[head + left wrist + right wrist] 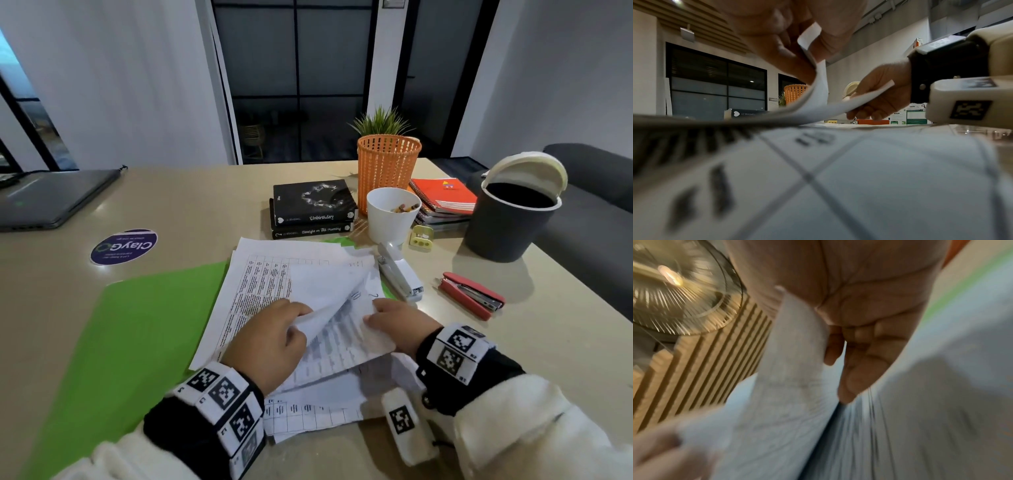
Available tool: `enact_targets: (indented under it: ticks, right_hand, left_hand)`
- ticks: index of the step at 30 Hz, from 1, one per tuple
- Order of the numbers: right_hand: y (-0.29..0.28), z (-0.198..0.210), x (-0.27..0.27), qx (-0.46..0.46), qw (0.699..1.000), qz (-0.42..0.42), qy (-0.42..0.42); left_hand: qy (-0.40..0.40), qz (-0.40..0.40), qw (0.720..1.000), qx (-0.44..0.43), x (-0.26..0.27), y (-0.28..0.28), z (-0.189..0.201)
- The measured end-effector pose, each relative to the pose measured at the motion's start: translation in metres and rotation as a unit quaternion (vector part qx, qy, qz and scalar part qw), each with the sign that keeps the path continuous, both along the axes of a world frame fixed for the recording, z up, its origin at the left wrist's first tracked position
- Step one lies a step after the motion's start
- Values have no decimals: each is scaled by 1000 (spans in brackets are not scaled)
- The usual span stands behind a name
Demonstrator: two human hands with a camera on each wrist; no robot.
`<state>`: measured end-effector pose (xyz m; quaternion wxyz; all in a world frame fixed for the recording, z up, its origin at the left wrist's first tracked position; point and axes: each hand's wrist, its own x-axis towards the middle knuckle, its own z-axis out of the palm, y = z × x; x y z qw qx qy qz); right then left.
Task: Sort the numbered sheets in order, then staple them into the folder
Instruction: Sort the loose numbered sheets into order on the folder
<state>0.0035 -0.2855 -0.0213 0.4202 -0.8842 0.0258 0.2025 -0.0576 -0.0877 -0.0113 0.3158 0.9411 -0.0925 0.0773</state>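
A loose stack of printed sheets [260,291] lies on an open green folder [137,325] in front of me. My left hand [274,339] pinches the lifted, curled-over corner of one sheet [325,308]; the left wrist view shows that sheet [818,91] between thumb and fingers. My right hand [397,318] grips the neighbouring sheet edge [869,97], fingers curled round the paper [795,344]. Handwritten numbers show near the raised corner. A white stapler [399,272] lies just beyond the sheets, and a red stapler [471,294] lies further right.
Two black books [313,209], a white cup [392,214], an orange mesh basket [388,168] with a plant, orange notebooks [443,198] and a dark bin [512,216] crowd the far right. A closed laptop [51,198] sits far left, a round sticker [123,246] nearby.
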Motion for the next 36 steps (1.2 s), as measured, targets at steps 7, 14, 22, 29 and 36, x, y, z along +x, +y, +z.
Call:
enact_targets:
  ticks: [7,14,22,29,36]
  right_hand:
    - [-54,55,8,-89,975,-126,-163]
    - [-96,84,-3,-102,895,-277,-335]
    - [-105,96,-7,21,812,-370,-451]
    - [-91,78,-10,54,846,-351,-398]
    - [-90,76,-11,48,847,-349,-398]
  left_hand:
    - [-5,4,1000,-17,-1,0,4]
    - [85,-15,996,33,-1,-1,-1]
    - [83,20,996,25,1,-2,-4]
    - [67,-55,996,25,1,-4,-1]
    - [79,-86,992,40,2,-1,-8]
